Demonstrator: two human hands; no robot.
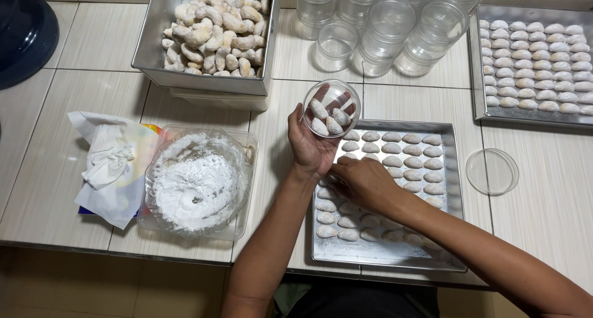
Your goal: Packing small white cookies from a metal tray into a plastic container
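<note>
Three metal trays (450,170) of cookies, one bowl (197,182) of powder, two hands (312,148).

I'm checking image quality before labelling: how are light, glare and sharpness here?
Head view: even overhead light, soft shadows under the arms; glare on the near metal tray and the clear jar in the left hand; right hand slightly soft; edges bend mildly from the wide lens.
</note>
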